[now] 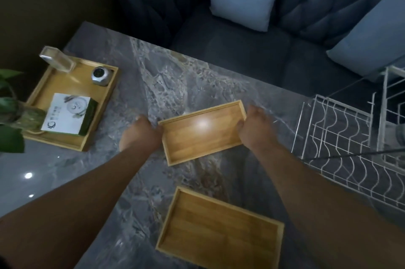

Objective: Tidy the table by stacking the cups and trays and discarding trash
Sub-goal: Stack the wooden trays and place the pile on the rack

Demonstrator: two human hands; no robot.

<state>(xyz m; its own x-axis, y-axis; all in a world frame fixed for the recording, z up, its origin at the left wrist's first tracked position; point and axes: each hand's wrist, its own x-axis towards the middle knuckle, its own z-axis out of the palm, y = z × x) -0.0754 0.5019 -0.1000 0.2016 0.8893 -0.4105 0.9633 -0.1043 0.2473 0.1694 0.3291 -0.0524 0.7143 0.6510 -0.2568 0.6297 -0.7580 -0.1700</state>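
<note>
Small tray (201, 131) being gripped at both short ends, mid-counter (153, 75)

If it's being stacked into the bigger tray (219, 229) nearby, it could get tilted or jammed, since left hand (140, 135) and right hand (252, 126) fingers are only clamped on the thin rims.

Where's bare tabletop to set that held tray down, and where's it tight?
Both hands, left and right, grip the small tray. Bare marble lies between it and the sofa-side table edge, and at the near left, between the loaded big tray and the empty near tray. Crowded: the left edge with the plant, and the right by the wire rack.
</note>
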